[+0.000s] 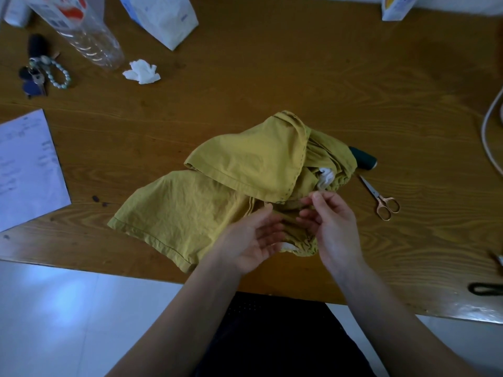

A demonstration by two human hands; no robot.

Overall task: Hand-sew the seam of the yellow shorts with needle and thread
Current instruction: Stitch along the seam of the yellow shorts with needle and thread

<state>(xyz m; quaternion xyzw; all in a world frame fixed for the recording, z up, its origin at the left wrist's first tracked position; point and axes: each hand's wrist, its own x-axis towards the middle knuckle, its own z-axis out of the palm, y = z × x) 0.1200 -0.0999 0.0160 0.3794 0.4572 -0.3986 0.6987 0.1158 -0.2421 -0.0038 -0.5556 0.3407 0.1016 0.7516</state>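
The yellow shorts point(239, 180) lie crumpled on the wooden table point(272, 77), one leg folded back so a line of dark running stitches point(298, 164) shows along its seam. My left hand point(253, 238) hovers palm-up with straight fingers over the near edge of the cloth, holding nothing. My right hand point(330, 219) is just right of it, thumb and forefinger pinched together near the lower end of the seam on what seems to be the needle, too thin to see clearly. A dark green thread spool point(363, 159) pokes out from behind the shorts.
Small gold-handled scissors point(381, 200) lie right of the shorts. A crumpled tissue point(141, 72), a plastic bottle point(89, 42), keys with a bead bracelet point(43, 74) and a white bag point(163, 17) sit far left. A printed sheet point(27, 170) lies left, a white cable point(490, 137) right.
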